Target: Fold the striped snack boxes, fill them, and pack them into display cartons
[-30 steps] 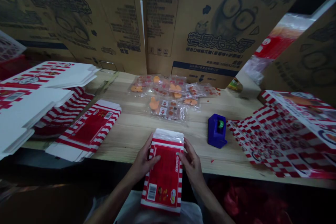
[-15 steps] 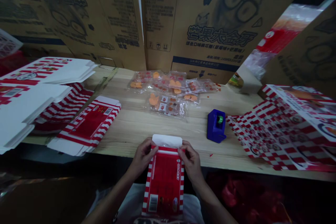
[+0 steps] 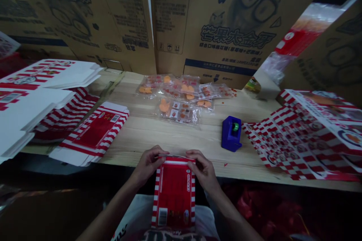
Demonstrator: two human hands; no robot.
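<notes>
A red carton (image 3: 174, 192) with red-and-white striped sides and a barcode rests upright against my lap, its top end at the table's front edge. My left hand (image 3: 149, 163) pinches the carton's top left corner between thumb and fingers. At the top right corner, my right hand (image 3: 201, 167) grips in the same way, fingers over the top edge and thumb on the front. The carton's white top flap is folded down, so only a thin edge line shows between the hands. What is inside the carton is hidden.
Clear packets (image 3: 181, 113) with orange pieces lie mid-table. A blue tape dispenser (image 3: 230, 135) stands right of them. Flat striped cartons (image 3: 97, 130) and white-backed cartons (image 3: 36, 109) are stacked left. Checkered cartons (image 3: 302, 139) stand right. Large cardboard boxes (image 3: 175, 22) wall the back.
The carton's white top flap, standing up before, is now folded down. Both hands have shifted their fingers over the top edge.
</notes>
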